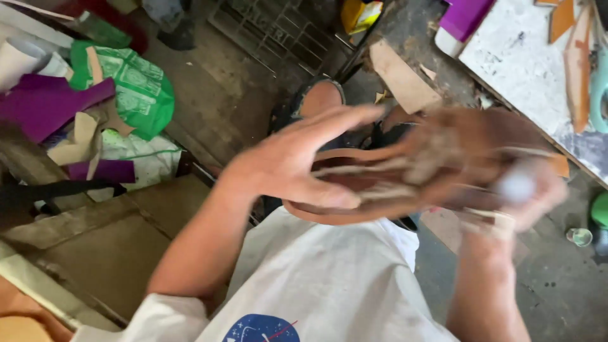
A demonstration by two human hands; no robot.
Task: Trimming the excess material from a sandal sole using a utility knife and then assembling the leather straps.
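A brown leather sandal with straps is held up in front of my chest, blurred by motion. My left hand lies flat against its near side, fingers stretched out and thumb under the sole edge. My right hand grips the other end, with something small and pale between its fingers that is too blurred to name. A torn knee of my trousers shows behind the sandal.
A purple sheet, a green bag and tan scraps lie at the left. A worn white worktop with leather offcuts stands at the upper right. A brown board sits lower left. A small round cap lies on the floor.
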